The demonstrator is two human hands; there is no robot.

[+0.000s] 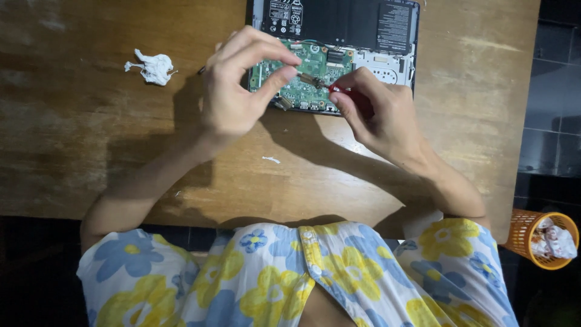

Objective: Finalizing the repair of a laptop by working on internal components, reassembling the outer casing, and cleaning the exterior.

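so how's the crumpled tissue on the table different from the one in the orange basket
The crumpled tissue on the table lies loose on the bare wooden table, left of the left hand; the tissue in the basket sits inside the orange basket on the dark floor. The table one looks smaller and more tightly wadded. Both are white and crumpled.

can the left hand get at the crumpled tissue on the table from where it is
Probably yes: the crumpled tissue lies on bare table just left of the left hand, nothing between them, though its fingers pinch a small part.
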